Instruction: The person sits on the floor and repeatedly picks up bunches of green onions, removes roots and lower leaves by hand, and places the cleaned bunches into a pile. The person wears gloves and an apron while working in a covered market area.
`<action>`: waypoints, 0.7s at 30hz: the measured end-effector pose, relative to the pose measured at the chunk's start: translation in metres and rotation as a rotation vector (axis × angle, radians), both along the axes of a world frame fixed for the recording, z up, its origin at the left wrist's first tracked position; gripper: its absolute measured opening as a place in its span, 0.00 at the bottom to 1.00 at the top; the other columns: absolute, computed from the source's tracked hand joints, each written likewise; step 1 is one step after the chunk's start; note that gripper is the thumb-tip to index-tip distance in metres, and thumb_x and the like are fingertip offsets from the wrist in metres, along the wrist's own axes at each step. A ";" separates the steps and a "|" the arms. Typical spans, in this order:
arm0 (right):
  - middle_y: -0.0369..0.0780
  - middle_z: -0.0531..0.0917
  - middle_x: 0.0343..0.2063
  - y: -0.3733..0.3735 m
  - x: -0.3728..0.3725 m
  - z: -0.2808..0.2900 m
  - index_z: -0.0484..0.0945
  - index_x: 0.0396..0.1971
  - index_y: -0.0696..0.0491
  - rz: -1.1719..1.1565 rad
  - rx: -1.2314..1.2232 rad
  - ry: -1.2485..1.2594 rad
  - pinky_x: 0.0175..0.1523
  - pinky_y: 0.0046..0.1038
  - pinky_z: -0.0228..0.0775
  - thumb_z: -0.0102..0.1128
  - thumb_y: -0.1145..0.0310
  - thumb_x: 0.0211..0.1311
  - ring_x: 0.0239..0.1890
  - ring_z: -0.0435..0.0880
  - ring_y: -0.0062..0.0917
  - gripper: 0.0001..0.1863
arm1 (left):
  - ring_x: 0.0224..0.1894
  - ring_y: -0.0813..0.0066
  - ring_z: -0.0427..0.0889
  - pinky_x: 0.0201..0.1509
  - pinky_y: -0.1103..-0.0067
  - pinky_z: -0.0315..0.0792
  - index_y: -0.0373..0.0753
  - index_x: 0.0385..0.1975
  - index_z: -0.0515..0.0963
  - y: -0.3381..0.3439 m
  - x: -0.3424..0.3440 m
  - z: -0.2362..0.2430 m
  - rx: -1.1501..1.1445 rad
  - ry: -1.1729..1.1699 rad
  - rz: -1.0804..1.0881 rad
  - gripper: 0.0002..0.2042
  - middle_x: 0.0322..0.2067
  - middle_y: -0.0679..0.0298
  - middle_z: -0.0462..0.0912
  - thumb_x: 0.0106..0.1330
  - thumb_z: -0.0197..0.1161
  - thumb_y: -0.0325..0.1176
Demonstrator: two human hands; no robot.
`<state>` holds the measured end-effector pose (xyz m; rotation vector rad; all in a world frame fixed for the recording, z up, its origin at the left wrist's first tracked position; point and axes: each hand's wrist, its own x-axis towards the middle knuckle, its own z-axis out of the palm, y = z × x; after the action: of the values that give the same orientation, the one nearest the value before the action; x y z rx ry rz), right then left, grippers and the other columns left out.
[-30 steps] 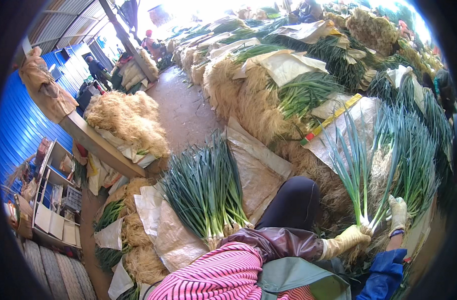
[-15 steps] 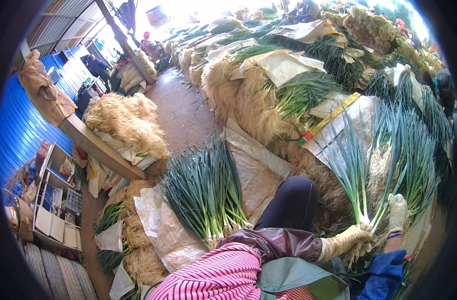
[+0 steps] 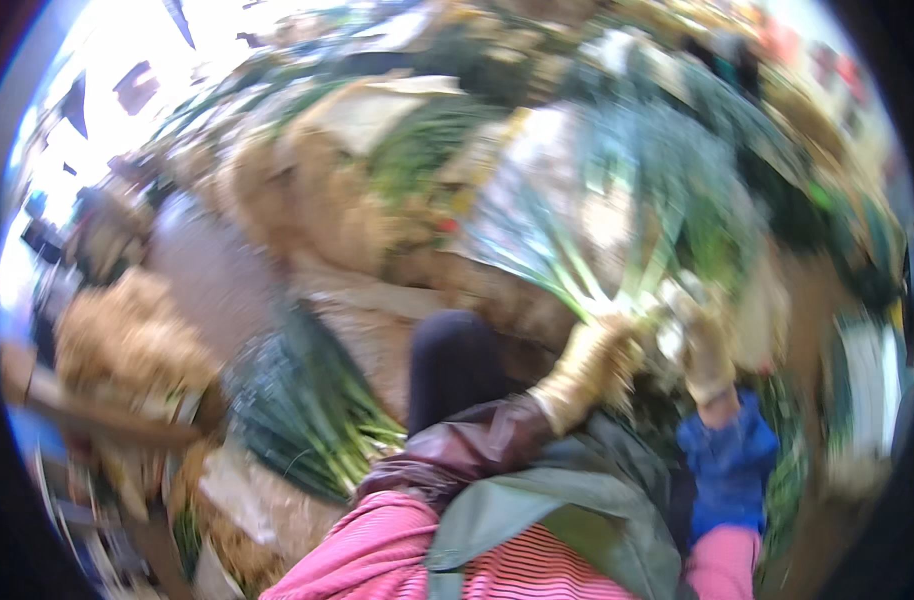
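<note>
Head view, badly blurred by motion. At about four o'clock from centre, left hand (image 3: 589, 365) in a dirty pale glove, closed around the white stalks of a bunch of green onions (image 3: 617, 215) fanning up toward one o'clock. Just beside it, at three o'clock, right hand (image 3: 705, 345), also gloved, against the same stalks; grip too smeared to tell. At eight o'clock, another green onion bundle (image 3: 302, 415) lying on sacking. Straw-coloured root heaps (image 3: 287, 190) at ten o'clock.
</note>
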<state>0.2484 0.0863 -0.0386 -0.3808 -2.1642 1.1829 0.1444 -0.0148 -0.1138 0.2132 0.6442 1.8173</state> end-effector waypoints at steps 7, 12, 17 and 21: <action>0.33 0.78 0.24 -0.015 0.054 0.049 0.74 0.35 0.53 -0.239 -0.273 0.414 0.20 0.14 0.63 0.54 0.58 0.65 0.18 0.72 0.11 0.13 | 0.16 0.81 0.73 0.18 0.86 0.66 0.33 0.32 0.78 0.020 -0.007 -0.022 -0.079 0.017 -0.108 0.05 0.18 0.67 0.76 0.60 0.62 0.28; 0.31 0.75 0.20 0.008 0.172 0.065 0.76 0.33 0.52 -0.660 -0.380 0.340 0.19 0.13 0.62 0.51 0.54 0.66 0.15 0.69 0.12 0.16 | 0.22 0.78 0.78 0.25 0.82 0.75 0.29 0.42 0.75 0.011 -0.007 -0.018 0.011 0.076 -0.139 0.12 0.24 0.63 0.79 0.60 0.60 0.28; 0.40 0.80 0.20 0.044 0.363 -0.022 0.79 0.30 0.53 -1.010 -0.627 -0.898 0.27 0.25 0.71 0.59 0.51 0.56 0.20 0.78 0.24 0.18 | 0.23 0.73 0.79 0.27 0.81 0.75 0.29 0.41 0.75 0.018 0.000 -0.026 0.019 0.152 -0.192 0.13 0.24 0.59 0.79 0.58 0.60 0.28; 0.49 0.74 0.55 0.049 0.368 -0.058 0.69 0.58 0.52 -1.082 -0.061 -1.241 0.62 0.32 0.62 0.60 0.51 0.56 0.57 0.74 0.38 0.32 | 0.23 0.74 0.78 0.27 0.80 0.75 0.30 0.41 0.75 0.010 0.002 -0.012 -0.051 0.221 -0.189 0.13 0.25 0.59 0.80 0.57 0.60 0.28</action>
<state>0.6164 0.1355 -0.0966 -2.4013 -2.0842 0.3034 0.1469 -0.0044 -0.1255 0.4309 0.7964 1.6061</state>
